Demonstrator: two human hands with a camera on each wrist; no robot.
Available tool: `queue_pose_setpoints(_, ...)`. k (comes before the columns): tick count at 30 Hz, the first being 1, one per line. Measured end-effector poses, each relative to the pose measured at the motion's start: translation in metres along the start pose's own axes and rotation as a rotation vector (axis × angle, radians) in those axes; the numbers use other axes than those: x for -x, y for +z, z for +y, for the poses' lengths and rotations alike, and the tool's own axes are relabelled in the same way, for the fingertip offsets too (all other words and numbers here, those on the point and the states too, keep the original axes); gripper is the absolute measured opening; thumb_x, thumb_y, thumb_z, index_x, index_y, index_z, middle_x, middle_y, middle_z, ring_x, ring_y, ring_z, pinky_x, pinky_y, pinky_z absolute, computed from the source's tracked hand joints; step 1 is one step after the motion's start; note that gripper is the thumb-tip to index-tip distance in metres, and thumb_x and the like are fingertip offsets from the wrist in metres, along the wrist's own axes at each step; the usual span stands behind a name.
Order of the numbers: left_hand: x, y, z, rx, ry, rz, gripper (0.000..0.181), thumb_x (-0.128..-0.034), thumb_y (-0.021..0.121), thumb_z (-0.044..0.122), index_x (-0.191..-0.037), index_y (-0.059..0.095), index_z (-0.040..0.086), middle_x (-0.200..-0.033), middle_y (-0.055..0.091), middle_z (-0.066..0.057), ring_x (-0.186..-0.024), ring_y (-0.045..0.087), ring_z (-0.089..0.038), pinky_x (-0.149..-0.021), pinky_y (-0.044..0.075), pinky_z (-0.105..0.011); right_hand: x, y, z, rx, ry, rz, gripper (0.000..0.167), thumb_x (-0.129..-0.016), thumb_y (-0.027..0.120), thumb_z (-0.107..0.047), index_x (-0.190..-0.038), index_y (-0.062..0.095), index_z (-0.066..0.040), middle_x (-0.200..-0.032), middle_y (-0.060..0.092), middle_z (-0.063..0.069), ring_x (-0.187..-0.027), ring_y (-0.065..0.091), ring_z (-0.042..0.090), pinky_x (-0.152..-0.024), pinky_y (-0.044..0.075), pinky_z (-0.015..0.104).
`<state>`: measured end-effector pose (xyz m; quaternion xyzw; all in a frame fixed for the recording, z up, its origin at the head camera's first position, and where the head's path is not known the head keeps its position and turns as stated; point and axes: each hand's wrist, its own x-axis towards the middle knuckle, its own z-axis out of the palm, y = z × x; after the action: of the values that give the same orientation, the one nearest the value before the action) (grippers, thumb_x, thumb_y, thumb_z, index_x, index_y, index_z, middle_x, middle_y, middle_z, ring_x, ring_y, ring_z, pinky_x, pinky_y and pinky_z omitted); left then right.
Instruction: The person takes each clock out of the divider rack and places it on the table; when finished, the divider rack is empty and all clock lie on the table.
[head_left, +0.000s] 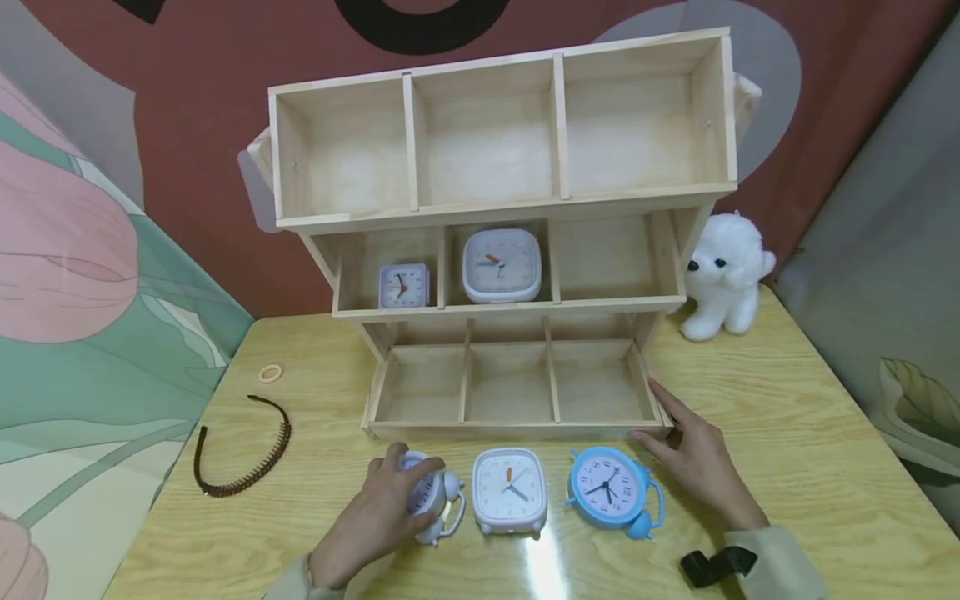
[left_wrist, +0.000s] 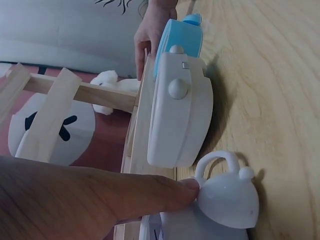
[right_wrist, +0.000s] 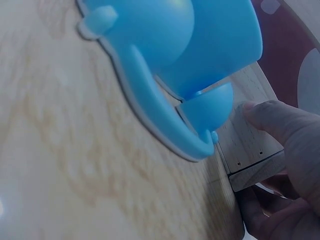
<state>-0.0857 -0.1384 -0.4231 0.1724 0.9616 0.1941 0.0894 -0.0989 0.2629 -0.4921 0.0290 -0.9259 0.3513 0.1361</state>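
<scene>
Wooden table [head_left: 322, 475] with shelf [head_left: 502, 212], purple clock [head_left: 401, 287] and white clock [head_left: 502, 271] mid-tier

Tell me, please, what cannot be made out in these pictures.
- Head: part of the pale twin-bell alarm clock, covered by the left hand.
- Head: one side of the white plush dog, behind the wooden shelf.
- Left wrist: the dial of the white square clock, turned away.
- Right wrist: part of the blue twin-bell alarm clock, beyond the top edge.
</scene>
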Motion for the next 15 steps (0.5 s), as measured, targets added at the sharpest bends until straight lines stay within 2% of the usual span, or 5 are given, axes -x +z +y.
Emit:
queue_pose_setpoints(7,-0.0019,0.0044,-0.0031,-0.019,-0.01,0.014,0.058,-0.0676,0.086,0.02,-0.122,0.064,0.024,-0.129,0.046,-0.024,-0.102,0.051,-0.042,-0.06,0.057,-0.052,-0.0005,0.0005,0.0005,-0.004,0.011,-0.004,0.079,-0.081,0.079,-0.022,-0.148,0.039,-0.011,-0.103,0.066,0.021,-0.06,0.048,0.0,-0.053,0.041,0.019)
queue_pose_setpoints(10,-0.0029,0.0055,-0.0026,-0.036,-0.024,0.013,0.063,-0.0674,0.086,0.022,-0.126,0.062,0.025,-0.131,0.045,-0.024,-0.105,0.051,-0.043,-0.06,0.057,-0.054,-0.0002,0.0004,0.0007,-0.004,0.013,-0.006,0.079,-0.081,0.079,-0.022,-0.148,0.039,-0.011,-0.105,0.066,0.022,-0.059,0.048,0.001,-0.052,0.041,0.019)
queue_pose_setpoints(15,-0.0032,0.0011,0.0005,-0.068,-0.068,0.002,0.072,-0.0664,0.087,0.03,-0.132,0.058,0.024,-0.138,0.041,-0.029,-0.112,0.05,-0.049,-0.066,0.056,-0.058,-0.0004,-0.0002,-0.0003,0.012,0.018,-0.012,0.079,-0.081,0.078,-0.023,-0.148,0.038,-0.011,-0.118,0.062,0.027,-0.065,0.052,0.009,-0.055,0.042,0.019)
